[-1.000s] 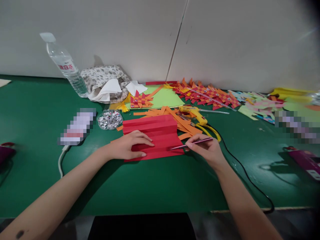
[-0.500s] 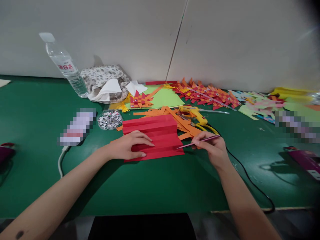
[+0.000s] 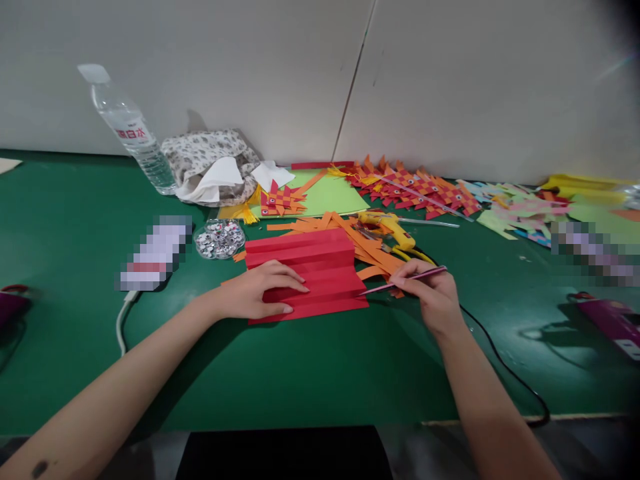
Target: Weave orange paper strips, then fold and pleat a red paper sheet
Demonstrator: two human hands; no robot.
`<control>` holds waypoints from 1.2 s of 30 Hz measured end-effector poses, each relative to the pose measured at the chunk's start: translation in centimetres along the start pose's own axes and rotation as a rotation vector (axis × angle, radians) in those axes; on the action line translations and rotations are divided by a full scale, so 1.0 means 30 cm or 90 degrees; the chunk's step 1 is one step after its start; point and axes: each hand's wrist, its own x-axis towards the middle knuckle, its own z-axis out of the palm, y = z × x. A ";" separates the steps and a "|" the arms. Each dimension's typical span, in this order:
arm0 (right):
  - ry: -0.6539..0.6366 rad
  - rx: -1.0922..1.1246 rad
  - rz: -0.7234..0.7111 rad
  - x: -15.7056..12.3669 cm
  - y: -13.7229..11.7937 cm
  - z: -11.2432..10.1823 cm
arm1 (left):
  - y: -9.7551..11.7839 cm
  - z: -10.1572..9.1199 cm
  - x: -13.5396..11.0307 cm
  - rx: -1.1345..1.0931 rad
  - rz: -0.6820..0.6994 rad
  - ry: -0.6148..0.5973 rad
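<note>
A sheet of red paper (image 3: 325, 277) with crosswise folds lies before me on the green table. My left hand (image 3: 265, 290) rests flat on its left part, fingers spread. Between the fingers of my right hand (image 3: 430, 290) is a slim pink pointed tool (image 3: 383, 287); its exact kind I cannot make out. The tip is at the paper's right edge, near a fold. Orange paper strips (image 3: 370, 243) lie behind and partly under the red sheet. Just beyond them is a yellow glue gun (image 3: 397, 230).
Woven red-and-orange paper fish (image 3: 410, 187) are piled at the back, with one fish (image 3: 283, 199) on green paper (image 3: 333, 193). A bag of googly eyes (image 3: 220, 239), a water bottle (image 3: 133, 133), a tissue pouch (image 3: 210, 150) and a phone (image 3: 157, 253) stand or lie leftward. A black cable (image 3: 505, 367) runs rightward.
My right hand has shifted slightly right, drawing the pink tool's tip to the red paper's right edge. My left hand and the paper have stayed in place.
</note>
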 end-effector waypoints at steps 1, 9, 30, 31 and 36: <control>-0.003 -0.001 -0.001 0.000 0.000 0.000 | 0.001 0.000 0.000 0.001 0.000 -0.001; 0.018 0.027 -0.006 0.000 -0.006 0.000 | -0.002 0.000 -0.001 -0.001 0.001 0.004; 0.099 -0.009 -0.030 0.009 -0.008 -0.038 | -0.005 -0.003 -0.009 0.002 0.004 0.005; 0.113 0.006 -0.042 0.010 -0.005 -0.038 | -0.004 -0.004 -0.009 0.002 0.004 0.007; 0.205 0.166 -0.120 0.009 0.000 0.007 | -0.008 -0.003 -0.011 0.001 0.003 0.008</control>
